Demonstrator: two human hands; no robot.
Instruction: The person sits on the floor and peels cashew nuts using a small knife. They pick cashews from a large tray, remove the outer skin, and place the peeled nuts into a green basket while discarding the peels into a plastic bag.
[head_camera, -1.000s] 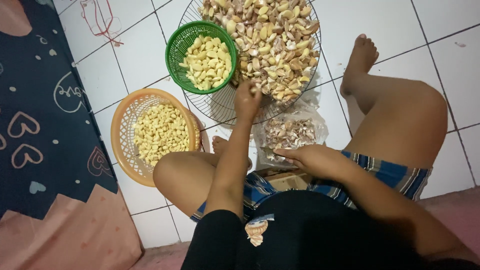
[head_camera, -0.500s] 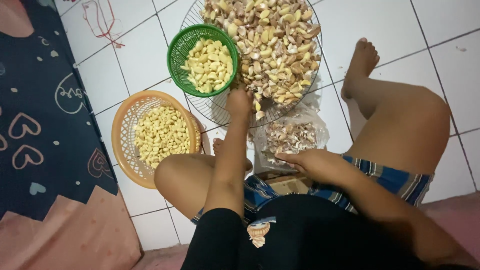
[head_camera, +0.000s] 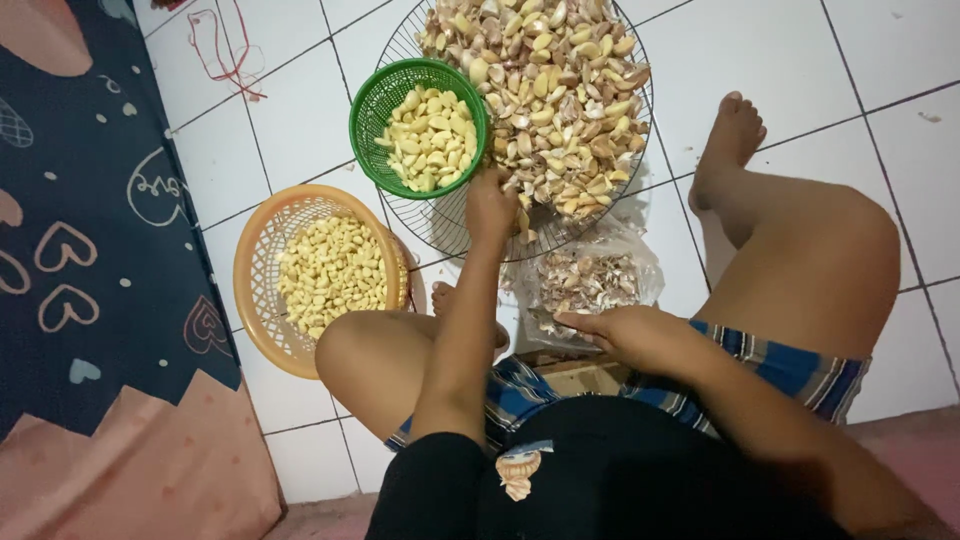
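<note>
My left hand (head_camera: 492, 205) reaches forward to the near edge of a heap of unpeeled garlic cloves (head_camera: 560, 90) on a round wire tray (head_camera: 440, 225). Its fingers curl down among the cloves and are hidden under the hand. My right hand (head_camera: 620, 335) rests low by my lap, fingers drawn together and pointing left, just below a clear plastic bag of garlic skins (head_camera: 590, 280). I see nothing in that hand. A green basket (head_camera: 372, 110) of peeled cloves sits on the tray's left side.
An orange basket (head_camera: 255, 270) of peeled cloves stands on the white tiled floor to my left. A dark patterned mat (head_camera: 90, 230) lies further left. My bent legs frame the bag, with one foot (head_camera: 730, 140) beside the tray.
My left hand stays at the edge of the garlic heap, shifting only slightly. The right hand has not moved. The view has drifted a little.
</note>
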